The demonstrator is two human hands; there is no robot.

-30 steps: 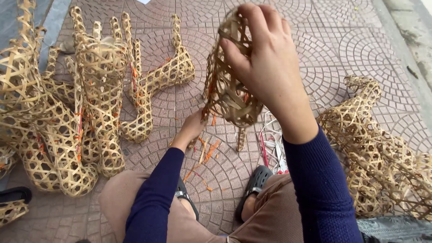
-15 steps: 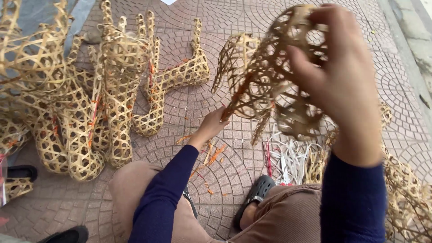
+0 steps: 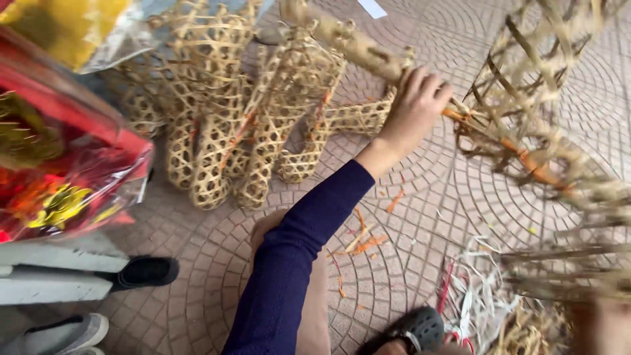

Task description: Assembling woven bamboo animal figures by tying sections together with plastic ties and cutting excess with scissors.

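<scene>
My left hand point(image 3: 414, 108) reaches forward with its fingers closed around a leg of a woven bamboo frame point(image 3: 539, 79), next to an orange binding strip point(image 3: 526, 158). The open-weave frame hangs close to the camera at the upper right, blurred. A thick bamboo-wrapped piece point(image 3: 355, 43) runs from the hand up to the left. My right hand point(image 3: 601, 325) shows only as a blurred patch in the bottom right corner, below a bundle of bamboo strips point(image 3: 572, 263); its grip is hidden.
A pile of similar woven bamboo frames point(image 3: 230, 131) lies on the brick paving point(image 3: 407, 263). A red and yellow plastic-wrapped bundle point(image 3: 66, 177) fills the left. A black shoe point(image 3: 144, 271), my sandal point(image 3: 411, 329) and orange and white strip scraps point(image 3: 473, 296) lie nearby.
The view swung left and closer. My left hand rose from the ground scraps and took hold of the frame's leg. My right hand dropped from the frame's top to the bottom right corner.
</scene>
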